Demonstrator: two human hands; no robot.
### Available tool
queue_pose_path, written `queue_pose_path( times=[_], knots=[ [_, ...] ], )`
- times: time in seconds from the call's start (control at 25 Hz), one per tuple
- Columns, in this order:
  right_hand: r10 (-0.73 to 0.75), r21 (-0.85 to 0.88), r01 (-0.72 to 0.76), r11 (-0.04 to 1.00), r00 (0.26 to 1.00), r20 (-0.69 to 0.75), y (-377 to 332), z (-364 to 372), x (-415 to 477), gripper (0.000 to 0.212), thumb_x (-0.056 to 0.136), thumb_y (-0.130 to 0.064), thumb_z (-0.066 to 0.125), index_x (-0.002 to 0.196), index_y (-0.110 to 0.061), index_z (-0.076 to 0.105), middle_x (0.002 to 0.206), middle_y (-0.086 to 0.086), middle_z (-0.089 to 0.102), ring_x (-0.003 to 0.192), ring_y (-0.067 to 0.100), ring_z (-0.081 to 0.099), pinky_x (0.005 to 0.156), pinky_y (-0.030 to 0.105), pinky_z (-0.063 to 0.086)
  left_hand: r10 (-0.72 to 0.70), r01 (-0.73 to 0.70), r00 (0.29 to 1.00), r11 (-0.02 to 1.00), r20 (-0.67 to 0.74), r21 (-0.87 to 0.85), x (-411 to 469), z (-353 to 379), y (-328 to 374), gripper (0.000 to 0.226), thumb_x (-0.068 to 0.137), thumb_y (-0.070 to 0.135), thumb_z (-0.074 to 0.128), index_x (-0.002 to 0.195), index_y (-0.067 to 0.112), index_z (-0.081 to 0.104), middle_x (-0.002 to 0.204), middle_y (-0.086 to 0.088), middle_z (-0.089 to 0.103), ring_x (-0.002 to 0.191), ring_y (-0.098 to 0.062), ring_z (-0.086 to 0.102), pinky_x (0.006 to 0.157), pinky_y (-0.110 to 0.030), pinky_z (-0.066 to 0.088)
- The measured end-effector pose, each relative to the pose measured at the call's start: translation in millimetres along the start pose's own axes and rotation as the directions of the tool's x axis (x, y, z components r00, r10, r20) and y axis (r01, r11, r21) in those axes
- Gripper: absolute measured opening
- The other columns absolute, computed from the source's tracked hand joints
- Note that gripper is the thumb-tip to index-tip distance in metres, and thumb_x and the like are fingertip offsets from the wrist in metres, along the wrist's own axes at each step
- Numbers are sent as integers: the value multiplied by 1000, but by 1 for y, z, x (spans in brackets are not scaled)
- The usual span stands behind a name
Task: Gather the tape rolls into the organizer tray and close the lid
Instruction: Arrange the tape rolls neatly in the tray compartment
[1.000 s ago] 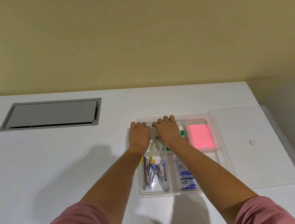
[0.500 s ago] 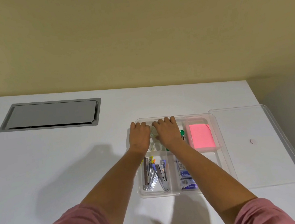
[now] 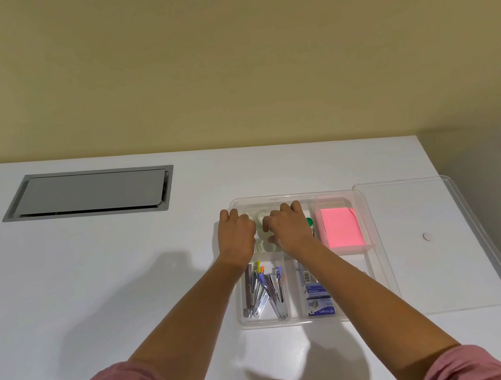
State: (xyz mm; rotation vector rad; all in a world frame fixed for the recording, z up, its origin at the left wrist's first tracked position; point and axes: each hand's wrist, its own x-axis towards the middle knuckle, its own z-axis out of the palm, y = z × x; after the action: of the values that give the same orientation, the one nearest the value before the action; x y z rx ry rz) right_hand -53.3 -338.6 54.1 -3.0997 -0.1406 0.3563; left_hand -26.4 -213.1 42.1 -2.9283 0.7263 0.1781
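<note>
A clear organizer tray (image 3: 383, 255) lies on the white table. Both my hands reach into its far-left compartment. White tape rolls show between them, one at the far side (image 3: 260, 217) and one nearer me (image 3: 264, 245). My left hand (image 3: 237, 235) has its fingers curled against the rolls from the left. On the other side, my right hand (image 3: 290, 229) curls over them. Parts of the rolls are hidden under my fingers. The clear lid (image 3: 441, 261) lies flat on the table to the right of the tray, touching it.
The tray also holds staplers (image 3: 265, 292), staple boxes (image 3: 317, 298), a pink note pad (image 3: 340, 226) and a green pin (image 3: 310, 221). A grey cable hatch (image 3: 90, 193) is set into the table at the far left. The table's right edge is close to the lid.
My hands have drawn slightly apart over the compartment, so more of the white rolls shows between them. The tray and lid have not moved.
</note>
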Motion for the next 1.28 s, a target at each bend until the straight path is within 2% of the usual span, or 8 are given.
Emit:
queue_pose_path(
  times=[0.2, 0.44, 0.64, 0.72, 0.84, 1.04, 1.28],
  knots=[
    [-13, -52, 14, 999, 1000, 18, -4, 3, 0, 20, 87, -18, 59, 107, -14, 63, 111, 7, 68, 113, 28, 48, 102, 38, 27, 26, -28, 999, 998, 27, 51, 3, -3, 1, 18, 91, 28, 59, 104, 21, 69, 107, 3, 70, 113, -20, 51, 101, -33, 31],
    [1, -78, -2, 997, 1000, -6, -7, 4, 4, 19, 89, -16, 56, 108, -13, 60, 111, 7, 67, 115, 29, 48, 103, 37, 27, 33, -35, 999, 998, 32, 53, 4, -1, 0, 16, 92, 22, 56, 101, 19, 70, 104, 1, 71, 110, -21, 52, 99, -33, 32],
    [23, -51, -27, 998, 997, -77, -7, 3, 5, 16, 88, -11, 56, 102, -8, 61, 104, 11, 68, 109, 32, 51, 91, 34, 15, 41, -42, 999, 998, 10, 43, 5, 2, -1, 18, 93, 16, 53, 102, 16, 69, 102, -2, 70, 107, -23, 54, 96, -34, 34],
    [35, -57, -41, 998, 995, -90, -8, 3, 5, 15, 87, -11, 57, 102, -8, 61, 102, 10, 68, 107, 32, 53, 93, 34, 18, 37, -37, 999, 999, 6, 29, 5, 3, -1, 18, 93, 15, 53, 102, 15, 68, 102, -3, 70, 106, -24, 54, 96, -34, 34],
    [41, -49, -44, 998, 997, -58, -9, 2, 6, 16, 88, -12, 55, 104, -9, 59, 105, 9, 67, 108, 31, 52, 100, 37, 31, 37, -37, 999, 999, 2, 10, 6, 4, -1, 18, 93, 15, 53, 103, 15, 68, 102, -3, 70, 107, -24, 53, 96, -34, 34],
    [35, 40, -33, 999, 998, -44, -8, 1, 4, 22, 90, -16, 54, 111, -17, 60, 112, 5, 65, 110, 29, 49, 99, 37, 29, 14, -15, 1000, 999, -24, -28, 2, 5, 0, 20, 94, 17, 53, 109, 19, 66, 107, 0, 69, 111, -23, 52, 97, -34, 34],
    [16, 53, -14, 998, 999, -51, -5, 2, 2, 23, 90, -19, 55, 111, -22, 61, 114, 4, 65, 110, 28, 49, 98, 37, 28, 15, -16, 1000, 999, -22, -28, 2, 4, 1, 21, 94, 17, 53, 110, 19, 67, 107, -1, 70, 111, -22, 52, 98, -34, 33]
  ],
)
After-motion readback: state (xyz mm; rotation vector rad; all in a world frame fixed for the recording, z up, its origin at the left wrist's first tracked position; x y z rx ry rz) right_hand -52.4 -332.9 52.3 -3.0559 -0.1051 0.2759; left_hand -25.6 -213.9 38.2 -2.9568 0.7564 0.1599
